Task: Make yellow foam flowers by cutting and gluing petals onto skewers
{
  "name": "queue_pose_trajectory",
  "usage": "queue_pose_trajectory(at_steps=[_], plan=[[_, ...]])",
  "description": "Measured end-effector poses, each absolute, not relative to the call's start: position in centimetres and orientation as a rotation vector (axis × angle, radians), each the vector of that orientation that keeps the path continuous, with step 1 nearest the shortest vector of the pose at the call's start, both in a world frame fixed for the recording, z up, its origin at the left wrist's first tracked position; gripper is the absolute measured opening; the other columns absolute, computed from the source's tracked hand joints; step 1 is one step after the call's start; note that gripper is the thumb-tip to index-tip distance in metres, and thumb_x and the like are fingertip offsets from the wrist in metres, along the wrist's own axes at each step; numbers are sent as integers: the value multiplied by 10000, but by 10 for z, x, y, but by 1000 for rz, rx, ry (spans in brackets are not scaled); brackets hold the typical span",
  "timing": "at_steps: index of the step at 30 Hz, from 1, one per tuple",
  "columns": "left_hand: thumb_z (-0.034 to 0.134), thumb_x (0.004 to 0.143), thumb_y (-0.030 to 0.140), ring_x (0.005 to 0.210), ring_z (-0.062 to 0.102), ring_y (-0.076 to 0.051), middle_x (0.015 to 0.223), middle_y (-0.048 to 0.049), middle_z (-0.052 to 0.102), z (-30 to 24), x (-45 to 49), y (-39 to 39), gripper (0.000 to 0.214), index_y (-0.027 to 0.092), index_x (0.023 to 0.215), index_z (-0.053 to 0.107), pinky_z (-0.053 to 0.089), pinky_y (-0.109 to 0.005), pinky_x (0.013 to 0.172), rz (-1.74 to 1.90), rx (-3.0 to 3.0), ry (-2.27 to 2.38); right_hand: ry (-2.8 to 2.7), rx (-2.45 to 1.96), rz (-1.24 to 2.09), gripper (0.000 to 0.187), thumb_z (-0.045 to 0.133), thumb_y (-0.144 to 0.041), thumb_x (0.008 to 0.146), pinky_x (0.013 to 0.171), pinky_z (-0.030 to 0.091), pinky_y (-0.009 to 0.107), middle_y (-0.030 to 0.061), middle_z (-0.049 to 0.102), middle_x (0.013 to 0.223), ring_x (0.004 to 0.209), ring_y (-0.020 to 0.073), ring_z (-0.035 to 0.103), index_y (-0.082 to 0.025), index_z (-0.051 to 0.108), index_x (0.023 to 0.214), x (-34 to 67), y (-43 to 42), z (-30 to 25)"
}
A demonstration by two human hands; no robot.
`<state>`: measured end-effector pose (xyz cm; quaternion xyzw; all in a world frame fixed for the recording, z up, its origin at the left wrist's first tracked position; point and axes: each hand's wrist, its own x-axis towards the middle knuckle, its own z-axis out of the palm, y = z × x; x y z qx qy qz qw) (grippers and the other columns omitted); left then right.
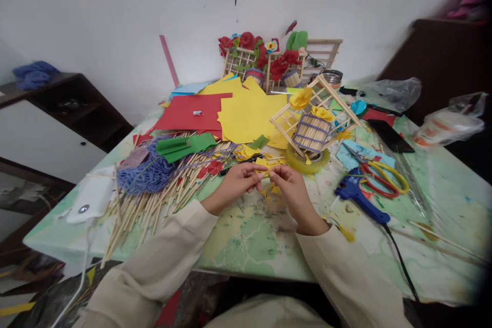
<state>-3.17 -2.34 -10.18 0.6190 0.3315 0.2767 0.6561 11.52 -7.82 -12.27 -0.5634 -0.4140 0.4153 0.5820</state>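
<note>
Over the middle of the table, my left hand (239, 182) and my right hand (294, 192) meet fingertip to fingertip. Both are closed in a pinch on a small yellow paper piece (263, 163), mostly covered by the fingers. Small yellow scraps (273, 190) lie on the tablecloth just below. Beyond my right hand, a stick lattice (320, 113) with a stick basket and yellow paper flowers leans on a roll of clear tape (307, 163). Cut yellow petals (246, 151) lie past my left hand.
On the left are loose sticks (154, 215), purple yarn (148, 171), green paper (186, 146) and a white power bank (90, 197). Yellow sheets (249, 113) and a red sheet (184, 111) lie behind. A blue glue gun (363, 197), scissors (384, 179) and a phone (390, 136) are right.
</note>
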Motion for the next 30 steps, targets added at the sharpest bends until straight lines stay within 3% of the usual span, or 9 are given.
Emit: queue_pose_trajectory(at_steps=[7, 16, 24, 30], plan=[[682, 713, 349, 404, 490, -68, 546, -14, 617, -103, -30, -23, 470, 90, 1102, 638, 351, -177, 402, 592, 1375, 815, -1044, -1326, 872, 129, 608, -331, 718, 629, 391, 283, 4, 587, 664, 641, 147, 497, -202, 615, 703, 114, -79, -122], [681, 717, 327, 420, 491, -63, 576, -20, 635, -107, -33, -20, 283, 128, 914, 724, 362, -175, 412, 653, 1434, 777, -1096, -1358, 868, 133, 609, -335, 691, 584, 387, 281, 10, 599, 648, 602, 147, 496, -203, 612, 672, 113, -78, -124], [678, 712, 266, 493, 545, -86, 598, -22, 650, -109, -32, -19, 187, 141, 839, 737, 431, -193, 499, 713, 1471, 778, -1095, -1356, 850, 103, 605, -297, 666, 585, 385, 285, -2, 577, 635, 588, 139, 493, -197, 592, 648, 110, -77, -125], [693, 686, 217, 494, 523, -86, 573, -13, 634, -107, -31, -20, 159, 139, 817, 738, 402, -194, 498, 773, 1498, 827, -1088, -1379, 841, 92, 603, -284, 670, 578, 382, 282, 2, 586, 639, 587, 138, 496, -192, 601, 663, 111, -79, -124]])
